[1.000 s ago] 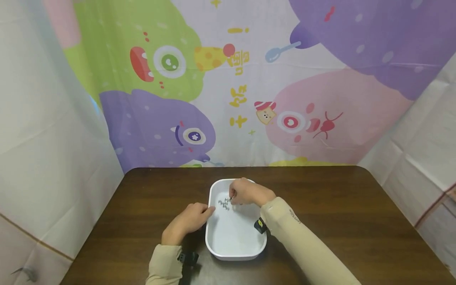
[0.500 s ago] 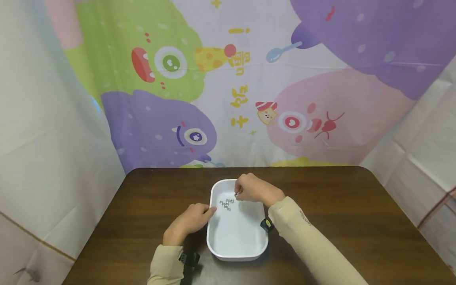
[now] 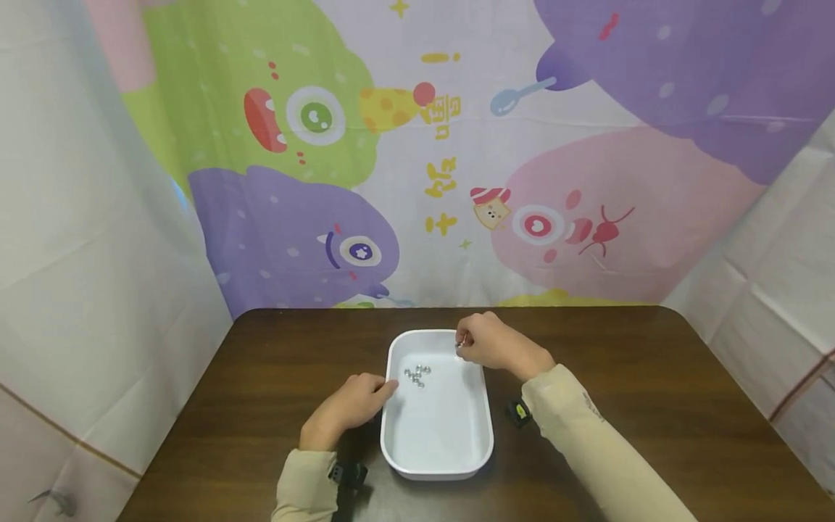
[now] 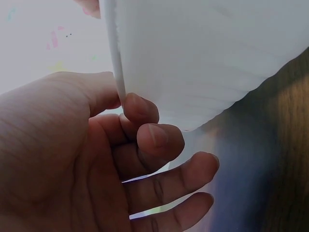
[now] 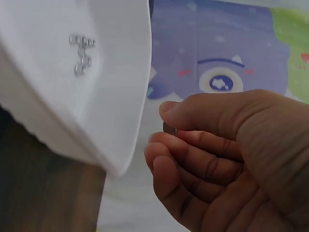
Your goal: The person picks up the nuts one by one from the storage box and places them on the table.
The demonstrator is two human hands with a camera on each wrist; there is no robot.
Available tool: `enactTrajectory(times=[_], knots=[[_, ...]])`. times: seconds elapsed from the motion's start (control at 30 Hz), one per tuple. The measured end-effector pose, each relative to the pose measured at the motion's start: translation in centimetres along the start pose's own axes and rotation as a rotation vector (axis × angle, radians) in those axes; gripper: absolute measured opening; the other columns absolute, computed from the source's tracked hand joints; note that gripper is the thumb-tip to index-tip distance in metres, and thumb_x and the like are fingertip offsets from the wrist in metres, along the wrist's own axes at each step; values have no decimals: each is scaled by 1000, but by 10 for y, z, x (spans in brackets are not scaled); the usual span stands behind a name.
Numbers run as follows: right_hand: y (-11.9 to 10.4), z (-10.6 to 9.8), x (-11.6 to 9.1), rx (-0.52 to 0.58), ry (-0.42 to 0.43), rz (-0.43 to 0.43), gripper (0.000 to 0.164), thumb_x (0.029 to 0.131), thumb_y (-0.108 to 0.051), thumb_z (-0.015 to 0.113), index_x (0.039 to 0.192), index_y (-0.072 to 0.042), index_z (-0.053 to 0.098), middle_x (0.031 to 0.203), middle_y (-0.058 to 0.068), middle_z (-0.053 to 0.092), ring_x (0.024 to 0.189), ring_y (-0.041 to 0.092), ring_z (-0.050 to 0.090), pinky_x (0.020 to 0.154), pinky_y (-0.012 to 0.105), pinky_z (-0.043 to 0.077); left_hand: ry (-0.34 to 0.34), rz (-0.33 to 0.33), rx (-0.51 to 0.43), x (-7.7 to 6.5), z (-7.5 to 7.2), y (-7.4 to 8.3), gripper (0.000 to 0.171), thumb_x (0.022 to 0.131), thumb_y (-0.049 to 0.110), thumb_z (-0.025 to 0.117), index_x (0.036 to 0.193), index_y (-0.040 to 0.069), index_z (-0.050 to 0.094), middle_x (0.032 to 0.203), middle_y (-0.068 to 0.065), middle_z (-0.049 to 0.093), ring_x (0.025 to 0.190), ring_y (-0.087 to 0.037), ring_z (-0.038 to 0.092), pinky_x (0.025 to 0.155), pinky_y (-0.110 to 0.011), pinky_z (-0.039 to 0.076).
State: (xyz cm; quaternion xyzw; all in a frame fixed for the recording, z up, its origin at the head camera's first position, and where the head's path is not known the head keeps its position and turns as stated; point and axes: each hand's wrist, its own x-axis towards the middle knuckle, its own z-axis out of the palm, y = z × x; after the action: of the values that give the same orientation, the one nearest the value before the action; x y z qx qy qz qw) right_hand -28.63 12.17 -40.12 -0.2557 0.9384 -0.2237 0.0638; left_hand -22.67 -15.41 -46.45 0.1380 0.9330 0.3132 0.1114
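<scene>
A white rectangular tray with rounded corners sits on the table. My left hand grips its left rim, thumb over the edge and index finger against the outer wall, as the left wrist view shows. Inside the tray, toward the far left, lies a loose cluster of several small shiny silver metal pieces; their exact kind is too small to tell. At the tray's far right corner my right hand is raised. Between its thumb and index finger it pinches one small metal piece, mostly hidden by the fingertips.
The dark brown wooden table extends on both sides of the tray. Behind it hangs a cloth printed with cartoon monsters, and pale sheets hang at the sides. A black wrist camera sits under the right forearm.
My right hand has lifted from the cluster and moved right and away to the far right corner, carrying one small metal piece. My left hand stays on the rim.
</scene>
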Motion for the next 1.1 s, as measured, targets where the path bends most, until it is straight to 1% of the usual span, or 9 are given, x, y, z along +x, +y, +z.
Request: enactTrajectory(times=[0.2, 0.4, 0.67, 0.73, 0.83, 0.97, 1.1], knots=[[16, -10, -10, 4, 45, -2, 6, 90, -10, 70, 94, -6, 71, 83, 1, 68, 73, 13, 59, 72, 33, 53, -6, -2, -19, -1, -1, 1, 40, 107, 32, 50, 77, 9, 64, 61, 0, 54, 57, -14, 51, 58, -31, 43], [30, -12, -19, 2, 74, 15, 6, 89, -9, 71, 92, -3, 71, 79, 2, 66, 71, 13, 59, 71, 34, 53, -17, -10, -29, -1, 1, 0, 40, 107, 33, 50, 82, 6, 67, 62, -1, 56, 57, -15, 54, 57, -32, 44], [50, -9, -29, -19, 71, 48, 5, 88, -7, 73, 91, -4, 69, 79, 2, 67, 72, 13, 60, 71, 33, 53, -17, -20, -52, 0, 2, 2, 39, 107, 32, 50, 86, 5, 68, 64, -1, 57, 57, -16, 56, 57, -32, 46], [55, -7, -32, -27, 73, 47, 6, 87, -6, 73, 90, -3, 69, 78, 2, 67, 72, 13, 60, 70, 33, 53, -19, -24, -54, 1, 3, 3, 39, 107, 33, 50, 86, 6, 68, 63, -2, 57, 56, -16, 55, 57, -32, 45], [62, -3, -36, -28, 66, 68, 5, 87, -5, 73, 90, -3, 69, 78, 2, 67, 71, 13, 60, 70, 32, 53, -22, -26, -58, 1, 4, 3, 39, 107, 34, 50, 87, 6, 69, 64, -2, 57, 55, -16, 55, 57, -32, 45], [67, 3, -41, -21, 61, 84, 5, 87, -3, 73, 88, -3, 68, 77, 2, 67, 70, 13, 60, 69, 32, 53, -22, -21, -55, 1, 4, 4, 39, 107, 33, 50, 85, 6, 67, 63, -2, 57, 53, -16, 55, 57, -32, 45], [71, 8, -43, -25, 57, 71, 4, 85, -2, 72, 87, -2, 68, 76, 2, 66, 70, 12, 60, 68, 31, 53, -19, -32, -46, 1, 2, 4, 40, 107, 33, 50, 81, 7, 65, 60, -3, 56, 52, -17, 54, 57, -32, 44]])
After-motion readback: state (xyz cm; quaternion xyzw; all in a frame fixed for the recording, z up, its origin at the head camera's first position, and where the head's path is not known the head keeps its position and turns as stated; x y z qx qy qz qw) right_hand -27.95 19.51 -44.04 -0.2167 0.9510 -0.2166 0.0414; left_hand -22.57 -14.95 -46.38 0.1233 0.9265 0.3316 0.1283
